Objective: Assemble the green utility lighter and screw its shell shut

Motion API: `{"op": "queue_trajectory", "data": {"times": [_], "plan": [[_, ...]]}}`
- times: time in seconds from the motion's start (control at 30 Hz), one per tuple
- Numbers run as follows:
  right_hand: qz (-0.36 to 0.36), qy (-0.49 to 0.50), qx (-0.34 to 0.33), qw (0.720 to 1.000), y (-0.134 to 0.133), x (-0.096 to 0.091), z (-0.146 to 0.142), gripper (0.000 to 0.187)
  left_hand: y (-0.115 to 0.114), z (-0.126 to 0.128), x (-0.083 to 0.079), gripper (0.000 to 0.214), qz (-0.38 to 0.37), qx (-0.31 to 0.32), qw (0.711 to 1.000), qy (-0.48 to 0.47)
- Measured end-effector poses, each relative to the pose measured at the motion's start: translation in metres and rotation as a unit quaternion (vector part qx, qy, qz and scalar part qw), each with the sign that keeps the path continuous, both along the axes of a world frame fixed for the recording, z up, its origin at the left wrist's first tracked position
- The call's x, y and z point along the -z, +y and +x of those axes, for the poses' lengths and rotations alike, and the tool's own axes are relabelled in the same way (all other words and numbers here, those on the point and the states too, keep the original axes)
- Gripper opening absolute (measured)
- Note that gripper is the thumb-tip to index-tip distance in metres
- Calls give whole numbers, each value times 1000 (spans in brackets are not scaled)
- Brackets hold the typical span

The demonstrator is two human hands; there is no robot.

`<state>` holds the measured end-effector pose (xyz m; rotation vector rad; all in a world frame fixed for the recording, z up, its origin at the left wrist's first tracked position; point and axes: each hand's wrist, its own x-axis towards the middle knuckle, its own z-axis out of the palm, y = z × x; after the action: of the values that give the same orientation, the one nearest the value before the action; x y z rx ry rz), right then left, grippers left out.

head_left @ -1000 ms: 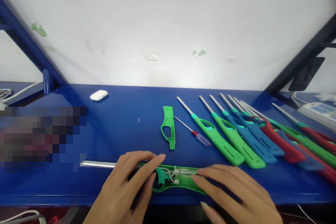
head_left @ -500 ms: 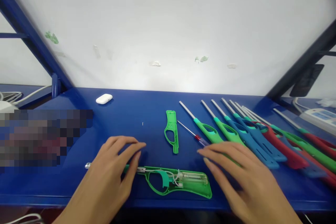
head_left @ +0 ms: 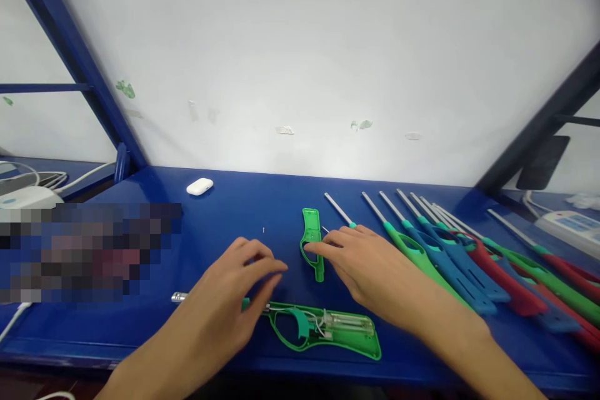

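Since half a second ago the right hand (head_left: 375, 272) has swung leftward off the near ends of the assembled lighters and now reaches across to the loose green plastic cover half (head_left: 310, 234) with its looped grip opening. Its fingers (head_left: 323, 249) are stretched out and spread, closed on nothing, the foremost tip just touching the cover's right edge. That cover lies on the blue table (head_left: 244, 212) with its long axis running away from the person, so the fingers meet it side-on. The left hand (head_left: 229, 306) lies near it but farther off, loosely curled and gripping nothing, draped over the silver metal tube (head_left: 179, 297) of the opened green lighter body (head_left: 337, 328), which lies crosswise along the near edge. That open shell holds a clear fuel tank (head_left: 349, 324), thin white wires and a teal trigger (head_left: 300, 322). To the right, a fanned row of green, blue and red long-nosed lighters (head_left: 440, 253); a small white case (head_left: 199, 186) sits closed at the back.
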<state>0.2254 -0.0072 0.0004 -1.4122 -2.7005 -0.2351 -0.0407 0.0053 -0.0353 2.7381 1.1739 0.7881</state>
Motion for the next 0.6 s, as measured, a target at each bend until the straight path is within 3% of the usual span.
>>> {"op": "queue_trajectory", "data": {"times": [0.1,0.27,0.43,0.6], "plan": [[6,10,2,1000,-3,8,5,66,-21,-1,3,25,-67,65,995,-42],[23,-22,-29,999,7,14,8,53,-26,3,9,21,-119,85,988,-58],[82,-83,-123,986,18,13,2,32,-22,10,13,21,-98,87,988,-78],[108,-97,-147,978,23,10,0,25,-25,12,14,21,-60,88,991,-87]]}}
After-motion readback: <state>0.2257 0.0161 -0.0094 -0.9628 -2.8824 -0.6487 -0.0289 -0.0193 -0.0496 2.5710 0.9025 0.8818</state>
